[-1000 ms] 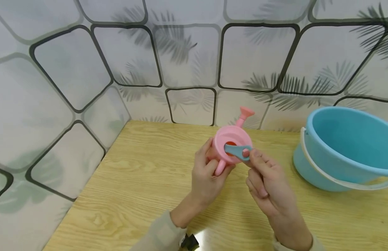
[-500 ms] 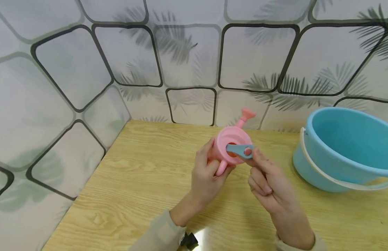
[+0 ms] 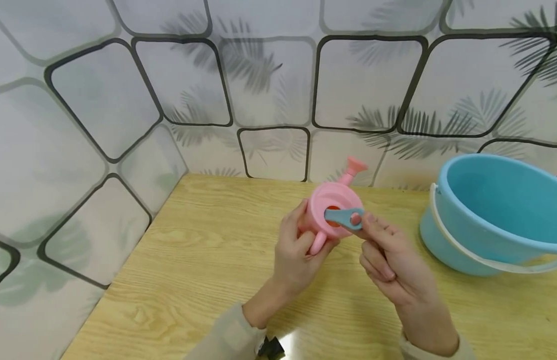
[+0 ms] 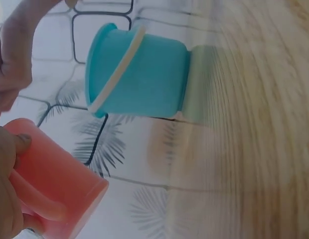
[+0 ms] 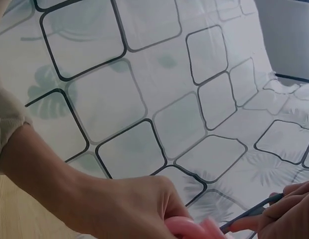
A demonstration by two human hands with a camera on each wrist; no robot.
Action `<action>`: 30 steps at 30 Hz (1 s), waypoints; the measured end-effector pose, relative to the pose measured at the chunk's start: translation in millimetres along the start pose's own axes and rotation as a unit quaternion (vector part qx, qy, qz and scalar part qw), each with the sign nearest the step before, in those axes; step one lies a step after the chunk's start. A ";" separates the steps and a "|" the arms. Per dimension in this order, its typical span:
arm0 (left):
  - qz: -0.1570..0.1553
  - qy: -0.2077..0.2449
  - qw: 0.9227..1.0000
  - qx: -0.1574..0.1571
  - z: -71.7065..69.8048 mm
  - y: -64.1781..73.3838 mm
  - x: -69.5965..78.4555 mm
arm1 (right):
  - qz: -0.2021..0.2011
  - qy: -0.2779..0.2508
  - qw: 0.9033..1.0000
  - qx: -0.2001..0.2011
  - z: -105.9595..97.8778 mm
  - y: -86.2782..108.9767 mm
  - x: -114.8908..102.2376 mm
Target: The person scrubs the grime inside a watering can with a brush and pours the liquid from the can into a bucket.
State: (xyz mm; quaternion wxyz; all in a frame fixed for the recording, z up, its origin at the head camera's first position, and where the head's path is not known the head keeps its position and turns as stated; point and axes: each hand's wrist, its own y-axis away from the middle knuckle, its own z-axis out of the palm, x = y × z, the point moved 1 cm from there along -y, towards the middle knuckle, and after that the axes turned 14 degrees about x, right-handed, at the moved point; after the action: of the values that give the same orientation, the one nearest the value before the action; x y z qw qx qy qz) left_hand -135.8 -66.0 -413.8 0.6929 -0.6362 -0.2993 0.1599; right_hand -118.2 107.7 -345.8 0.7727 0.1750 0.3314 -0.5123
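A small pink toy watering can [image 3: 329,194] is in my left hand [image 3: 293,257], whose fingers and thumb grip its body beside the handle. Its flared spout points away, toward the wall. My right hand [image 3: 402,272] pinches the end of a flat blue handle [image 3: 339,216] with a hole in it, between thumb and index finger. The handle's other end reaches into the can's top opening, where a patch of orange-red shows; what lies deeper is hidden. The left wrist view has the can's side [image 4: 65,169] tilted above the table, and the right wrist view shows the blue handle [image 5: 251,211] edge-on.
A large light-blue bucket [image 3: 472,245] with a white carrying handle [image 3: 458,244] stands on the right of the wood-grain table [image 3: 192,270]. Behind and to the left rises a wall covering [image 3: 269,80] with leaf and rounded-square patterns.
My right hand has shifted slightly to the right, and the blue handle has moved and turned a little in the can's opening. The left hand and can stay nearly in place.
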 end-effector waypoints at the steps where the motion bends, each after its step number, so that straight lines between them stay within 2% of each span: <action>1: 0.005 0.005 1.000 0.002 0.4 -0.6 1.2 | -0.003 0.020 1.000 0.001 -0.6 -0.5 -1.0; 4: 0.014 0.015 1.000 0.008 1.7 -2.4 3.5 | -0.028 0.098 0.995 0.018 -3.2 -1.7 -5.3; 6: 0.012 0.018 1.000 0.004 2.2 -2.4 2.9 | -0.063 0.145 0.987 0.032 -5.4 -1.3 -9.9; 11: 0.009 0.021 1.000 -0.014 3.3 1.4 0.8 | -0.142 0.237 0.958 0.077 -6.9 -1.0 -17.7; 16: 0.020 0.031 0.999 -0.007 5.0 1.2 4.4 | -0.168 0.322 0.926 0.104 0.8 -6.2 -15.2; 17: 0.019 0.032 0.999 -0.007 4.9 0.7 4.2 | -0.172 0.328 0.923 0.109 1.3 -6.3 -16.0; 23: 0.015 0.029 0.999 -0.025 3.8 5.6 3.0 | -0.187 0.308 0.925 0.121 -6.5 -1.7 -21.4; 28: 0.022 0.032 0.999 -0.021 4.0 8.9 6.4 | -0.177 0.346 0.914 0.120 -10.8 -5.4 -16.9; 30: 0.019 0.035 0.999 -0.021 4.6 8.7 6.3 | -0.172 0.345 0.914 0.127 -12.1 -6.2 -16.3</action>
State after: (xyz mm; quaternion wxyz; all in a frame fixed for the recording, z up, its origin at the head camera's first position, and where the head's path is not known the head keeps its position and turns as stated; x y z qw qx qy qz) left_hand -132.4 -57.4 -420.8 0.6860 -0.6617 -0.2659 0.1444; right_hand -132.0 123.5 -342.8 0.4812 0.3779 0.5342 -0.5833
